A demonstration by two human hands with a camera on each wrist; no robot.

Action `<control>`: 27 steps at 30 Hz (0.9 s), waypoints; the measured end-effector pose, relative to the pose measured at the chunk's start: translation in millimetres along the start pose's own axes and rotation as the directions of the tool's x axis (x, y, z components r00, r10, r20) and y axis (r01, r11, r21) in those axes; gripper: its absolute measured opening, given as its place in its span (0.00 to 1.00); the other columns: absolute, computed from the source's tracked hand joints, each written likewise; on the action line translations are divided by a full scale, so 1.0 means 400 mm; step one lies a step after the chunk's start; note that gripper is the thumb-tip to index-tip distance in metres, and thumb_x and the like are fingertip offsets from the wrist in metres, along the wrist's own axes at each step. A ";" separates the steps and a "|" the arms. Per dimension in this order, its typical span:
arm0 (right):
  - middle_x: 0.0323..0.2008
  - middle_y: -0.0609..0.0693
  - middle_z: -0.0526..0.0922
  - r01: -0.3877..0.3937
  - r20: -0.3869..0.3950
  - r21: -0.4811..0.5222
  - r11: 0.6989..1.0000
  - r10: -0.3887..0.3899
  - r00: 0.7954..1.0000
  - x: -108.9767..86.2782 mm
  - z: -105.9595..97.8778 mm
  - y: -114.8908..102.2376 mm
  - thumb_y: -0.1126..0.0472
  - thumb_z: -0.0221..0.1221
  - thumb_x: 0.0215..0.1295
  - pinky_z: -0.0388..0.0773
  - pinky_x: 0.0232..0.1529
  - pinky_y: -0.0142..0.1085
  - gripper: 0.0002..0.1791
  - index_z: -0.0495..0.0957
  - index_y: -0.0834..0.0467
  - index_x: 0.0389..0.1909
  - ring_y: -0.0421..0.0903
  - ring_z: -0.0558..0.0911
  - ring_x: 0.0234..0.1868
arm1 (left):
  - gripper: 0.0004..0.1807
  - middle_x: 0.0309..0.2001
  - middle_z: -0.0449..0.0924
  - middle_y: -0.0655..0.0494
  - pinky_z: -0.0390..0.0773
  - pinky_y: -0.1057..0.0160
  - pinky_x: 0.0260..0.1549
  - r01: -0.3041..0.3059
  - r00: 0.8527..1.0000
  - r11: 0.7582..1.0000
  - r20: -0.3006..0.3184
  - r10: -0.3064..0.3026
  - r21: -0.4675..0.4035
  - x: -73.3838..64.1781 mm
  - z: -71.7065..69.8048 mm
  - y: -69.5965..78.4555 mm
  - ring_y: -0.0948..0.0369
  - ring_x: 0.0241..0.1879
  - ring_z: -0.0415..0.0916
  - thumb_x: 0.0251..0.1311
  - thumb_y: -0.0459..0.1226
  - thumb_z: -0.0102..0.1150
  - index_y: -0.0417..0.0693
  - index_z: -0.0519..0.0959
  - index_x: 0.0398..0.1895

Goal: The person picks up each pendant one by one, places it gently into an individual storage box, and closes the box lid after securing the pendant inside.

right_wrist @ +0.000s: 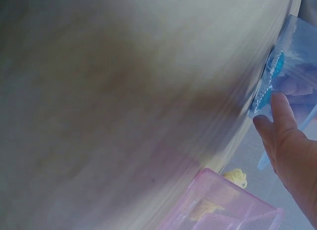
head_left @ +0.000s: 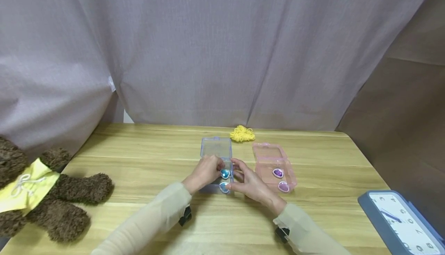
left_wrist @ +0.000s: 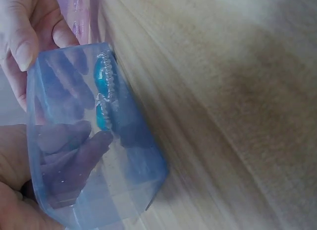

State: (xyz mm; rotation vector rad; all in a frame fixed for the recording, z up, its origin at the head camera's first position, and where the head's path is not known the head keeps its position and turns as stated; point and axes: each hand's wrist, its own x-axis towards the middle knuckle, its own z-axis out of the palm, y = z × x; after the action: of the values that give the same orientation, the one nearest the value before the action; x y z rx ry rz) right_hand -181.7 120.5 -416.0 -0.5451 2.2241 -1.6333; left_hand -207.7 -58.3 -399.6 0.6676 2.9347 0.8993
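A clear blue plastic box stands on the table with its lid raised at the back. Two teal gems with beaded silvery rims lie along its right side, a farther gem and a nearer gem. My left hand reaches into the box from the left; in the left wrist view its fingertips are right at one gem, seen through the blue wall. My right hand holds the box's right wall, thumb toward the near end and fingers farther back.
Right of my right hand stands an open pink plastic box with two purple gems. A yellow cord bundle lies behind. A brown teddy bear lies at the left, and a blue-framed clock sits at the right edge.
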 end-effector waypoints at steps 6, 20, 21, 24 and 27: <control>0.63 0.70 0.61 0.027 0.005 0.012 1.000 -0.027 1.000 0.000 0.003 0.003 0.65 0.66 0.54 0.67 0.63 0.45 0.48 0.47 0.65 0.70 0.63 0.62 0.66 | 0.10 0.36 0.85 0.45 0.83 0.64 0.36 0.036 0.999 0.990 0.029 -0.032 -0.139 -0.003 -0.033 -0.008 0.55 0.35 0.83 0.49 0.27 0.65 0.35 0.83 0.37; 0.62 0.73 0.63 0.033 -0.024 -0.010 0.999 -0.034 0.999 -0.002 0.009 0.009 0.66 0.67 0.52 0.67 0.63 0.46 0.49 0.47 0.69 0.69 0.64 0.66 0.64 | 0.25 0.56 0.73 0.33 0.75 0.55 0.55 0.332 0.900 0.635 0.032 -0.435 -0.697 0.024 -0.110 -0.139 0.45 0.56 0.73 0.63 0.29 0.52 0.28 0.64 0.62; 0.62 0.73 0.63 0.037 -0.031 -0.019 0.999 -0.037 0.999 -0.002 0.011 0.008 0.66 0.67 0.52 0.67 0.63 0.46 0.49 0.48 0.69 0.69 0.64 0.66 0.64 | 0.26 0.57 0.72 0.32 0.75 0.54 0.55 0.338 0.901 0.608 0.059 -0.431 -0.718 0.025 -0.106 -0.142 0.44 0.56 0.73 0.63 0.28 0.51 0.27 0.62 0.63; 0.61 0.73 0.65 0.045 -0.062 -0.041 0.998 -0.047 0.997 0.000 0.014 0.005 0.65 0.67 0.51 0.68 0.62 0.46 0.48 0.50 0.69 0.69 0.65 0.67 0.63 | 0.25 0.55 0.74 0.34 0.78 0.57 0.52 0.333 0.890 0.565 0.053 -0.454 -0.755 0.030 -0.101 -0.140 0.49 0.50 0.77 0.61 0.26 0.53 0.29 0.64 0.63; 0.59 0.73 0.67 0.046 -0.103 -0.072 0.996 -0.054 0.993 0.001 0.017 0.000 0.65 0.67 0.51 0.69 0.61 0.47 0.45 0.53 0.70 0.67 0.65 0.70 0.61 | 0.24 0.48 0.78 0.41 0.81 0.65 0.44 0.295 0.879 0.583 -0.026 -0.477 -0.757 0.032 -0.105 -0.132 0.59 0.41 0.78 0.58 0.25 0.57 0.34 0.70 0.60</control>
State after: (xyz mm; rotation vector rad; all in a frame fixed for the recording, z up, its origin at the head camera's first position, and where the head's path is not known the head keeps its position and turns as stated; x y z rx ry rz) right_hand -178.9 114.8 -418.1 -0.5492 2.3682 -1.6500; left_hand -245.4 -115.0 -391.4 -0.1509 2.3143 1.9935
